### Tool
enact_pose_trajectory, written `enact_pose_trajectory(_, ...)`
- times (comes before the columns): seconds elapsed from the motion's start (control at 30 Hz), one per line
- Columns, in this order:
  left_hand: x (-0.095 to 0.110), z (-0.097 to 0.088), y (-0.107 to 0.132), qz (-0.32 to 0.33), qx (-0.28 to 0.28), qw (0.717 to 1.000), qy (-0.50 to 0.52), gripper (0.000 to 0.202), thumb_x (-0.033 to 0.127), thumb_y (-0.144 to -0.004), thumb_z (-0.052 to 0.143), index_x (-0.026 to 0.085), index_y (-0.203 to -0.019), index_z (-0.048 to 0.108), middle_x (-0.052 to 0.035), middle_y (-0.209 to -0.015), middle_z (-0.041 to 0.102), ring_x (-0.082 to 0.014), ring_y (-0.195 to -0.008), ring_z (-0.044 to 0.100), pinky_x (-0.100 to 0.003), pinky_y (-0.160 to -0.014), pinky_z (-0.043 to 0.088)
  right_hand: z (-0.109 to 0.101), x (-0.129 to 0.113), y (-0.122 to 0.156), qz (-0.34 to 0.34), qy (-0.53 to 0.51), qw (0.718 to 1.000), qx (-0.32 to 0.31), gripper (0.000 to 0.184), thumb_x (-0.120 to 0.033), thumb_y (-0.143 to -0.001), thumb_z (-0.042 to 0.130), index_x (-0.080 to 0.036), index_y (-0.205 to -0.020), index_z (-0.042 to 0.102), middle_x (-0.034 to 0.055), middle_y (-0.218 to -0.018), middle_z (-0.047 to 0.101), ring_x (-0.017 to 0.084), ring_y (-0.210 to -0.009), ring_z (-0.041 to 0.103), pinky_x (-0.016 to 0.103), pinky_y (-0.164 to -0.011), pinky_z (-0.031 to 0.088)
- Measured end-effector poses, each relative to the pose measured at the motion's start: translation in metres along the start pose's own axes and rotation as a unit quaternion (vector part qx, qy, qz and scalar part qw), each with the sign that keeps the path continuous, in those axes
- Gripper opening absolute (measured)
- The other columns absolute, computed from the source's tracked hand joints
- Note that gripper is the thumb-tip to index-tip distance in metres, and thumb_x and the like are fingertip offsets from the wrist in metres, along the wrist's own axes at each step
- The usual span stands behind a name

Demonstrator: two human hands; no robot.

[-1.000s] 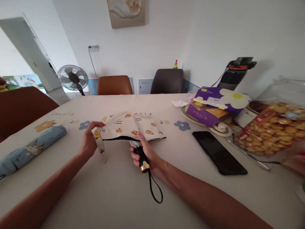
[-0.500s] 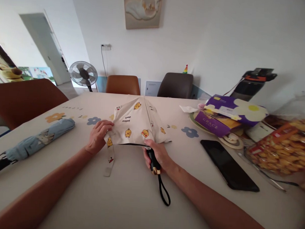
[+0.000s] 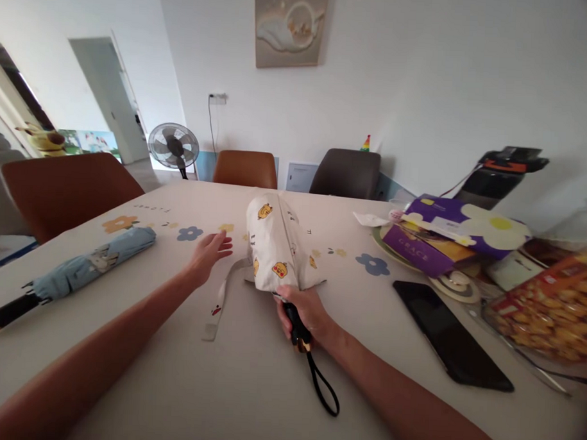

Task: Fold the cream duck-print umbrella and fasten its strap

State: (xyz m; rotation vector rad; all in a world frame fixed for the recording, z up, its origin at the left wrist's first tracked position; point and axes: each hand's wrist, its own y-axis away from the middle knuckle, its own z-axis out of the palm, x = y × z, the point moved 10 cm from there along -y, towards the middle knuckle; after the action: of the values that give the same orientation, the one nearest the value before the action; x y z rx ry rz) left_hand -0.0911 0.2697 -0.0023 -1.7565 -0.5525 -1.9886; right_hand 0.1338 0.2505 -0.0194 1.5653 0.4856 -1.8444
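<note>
A white umbrella (image 3: 273,245) printed with yellow ducks lies on the table, its canopy loosely folded and pointing away from me. My right hand (image 3: 302,310) is wrapped round its black handle (image 3: 296,319), with the thumb at the canopy's lower edge. From the handle's gold-coloured end a black wrist loop (image 3: 323,388) hangs down onto the table. My left hand (image 3: 210,252) is apart from the canopy, just left of it, fingers spread and holding nothing. The umbrella's closing strap (image 3: 218,307) trails on the table below that hand.
A folded blue umbrella (image 3: 94,261) lies on the left of the table (image 3: 172,382). To the right are a black phone (image 3: 450,334), a purple box (image 3: 412,250) on a green plate, and a bag of snacks (image 3: 550,306). Chairs (image 3: 246,169) and a fan (image 3: 174,145) stand beyond.
My left hand has let go of the canopy's left edge and opened. That side of the fabric has folded inward, making the canopy narrower. My right hand keeps its grip.
</note>
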Motion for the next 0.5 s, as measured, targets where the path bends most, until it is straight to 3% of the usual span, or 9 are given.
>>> enact_pose_trajectory(0.1, 0.001, 0.035, -0.001, -0.056, -0.064, 0.995, 0.061, 0.049, 0.06, -0.073, 0.053, 0.013, -0.085, 0.057, -0.0105, -0.089, 0.061, -0.0169, -0.076, 0.059, -0.031, -0.067, 0.049, 0.002, 0.003, 0.001, 0.009, 0.016, 1.0, -0.018, 0.027, -0.04, -0.072, 0.053, -0.017, -0.06, 0.046, -0.004, -0.033, 0.044, 0.01, -0.024, 0.037, 0.021, -0.026, 0.035)
enact_pose_trajectory(0.2, 0.023, 0.05, -0.004, -0.002, -0.061, 0.996, 0.06, 0.047, 0.06, -0.07, 0.056, 0.015, -0.079, 0.057, -0.0039, -0.074, 0.058, -0.0125, -0.064, 0.054, -0.025, -0.057, 0.044, 0.003, 0.003, 0.002, 0.009, 0.029, 0.999, -0.028, 0.027, -0.041, -0.072, 0.054, -0.017, -0.061, 0.046, -0.0041, -0.033, 0.045, 0.01, -0.024, 0.037, 0.021, -0.026, 0.035)
enact_pose_trajectory(0.37, 0.055, 0.017, -0.005, 0.141, 0.108, 0.984, 0.002, 0.032, 0.049, -0.068, 0.063, 0.019, -0.074, 0.053, 0.004, -0.064, 0.048, -0.0085, -0.056, 0.044, -0.019, -0.049, 0.036, 0.003, 0.008, 0.0, 0.043, 0.001, 0.999, -0.03, 0.038, -0.052, -0.075, 0.051, -0.017, -0.062, 0.047, -0.0045, -0.032, 0.044, 0.01, -0.024, 0.036, 0.021, -0.026, 0.035)
enact_pose_trajectory(0.43, 0.047, 0.008, -0.009, 0.131, 0.134, 0.982, -0.037, 0.03, 0.046, -0.067, 0.063, 0.02, -0.075, 0.052, 0.0045, -0.063, 0.048, -0.0085, -0.054, 0.043, -0.019, -0.048, 0.035, 0.002, 0.009, -0.002, 0.058, -0.013, 0.998, -0.021, 0.044, -0.059, -0.076, 0.047, -0.018, -0.061, 0.046, -0.0045, -0.031, 0.043, 0.01, -0.023, 0.036, 0.021, -0.025, 0.034)
enact_pose_trajectory(0.5, 0.025, 0.006, -0.015, 0.071, 0.12, 0.988, -0.067, 0.029, 0.046, -0.068, 0.062, 0.019, -0.074, 0.054, 0.0026, -0.064, 0.052, -0.0097, -0.055, 0.045, -0.02, -0.048, 0.036, 0.001, 0.009, -0.002, 0.068, -0.018, 0.997, -0.013, 0.047, -0.062, -0.077, 0.045, -0.018, -0.061, 0.046, -0.0045, -0.03, 0.041, 0.009, -0.022, 0.035, 0.021, -0.025, 0.034)
